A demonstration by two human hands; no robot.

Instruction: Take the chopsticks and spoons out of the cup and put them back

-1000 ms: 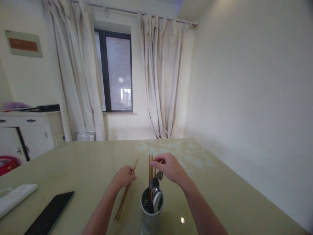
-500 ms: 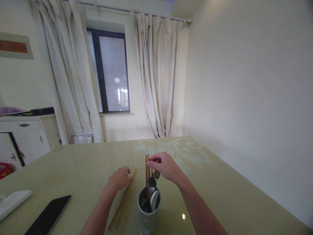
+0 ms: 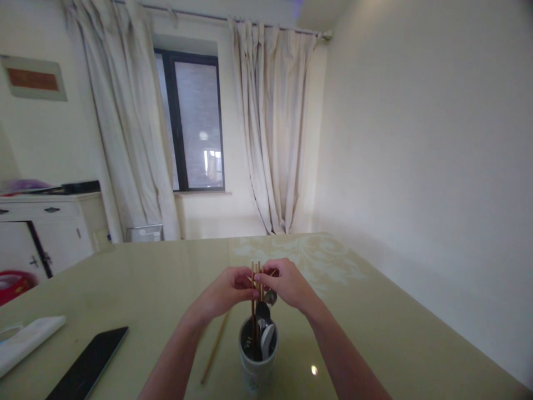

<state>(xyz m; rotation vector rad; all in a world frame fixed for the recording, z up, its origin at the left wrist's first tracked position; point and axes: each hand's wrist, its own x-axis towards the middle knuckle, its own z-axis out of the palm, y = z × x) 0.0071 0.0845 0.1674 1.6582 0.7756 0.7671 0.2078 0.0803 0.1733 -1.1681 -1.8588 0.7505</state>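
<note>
A pale cup (image 3: 258,369) stands upright in front of me, holding several brown chopsticks (image 3: 253,328), a black spoon (image 3: 262,311), a white spoon (image 3: 267,340) and a metal spoon (image 3: 270,298). My left hand (image 3: 231,290) is closed at the upper end of a chopstick on the cup's left side. From the right, my right hand (image 3: 285,282) pinches the tops of chopsticks in the same bunch; its fingers partly hide how many. One loose chopstick (image 3: 214,350) lies on the table left of the cup, partly behind my left hand.
The glossy greenish table (image 3: 375,333) reaches toward the curtains (image 3: 275,128) and the right wall. A dark phone-like slab (image 3: 89,361) and a white object (image 3: 31,341) lie at the left. Beyond the left edge stand a white cabinet (image 3: 62,228) and a red item (image 3: 16,286).
My left hand has moved right, from the loose chopsticks on the table to the bunch in the cup. Fewer chopsticks show on the table. My right hand stays at the bunch.
</note>
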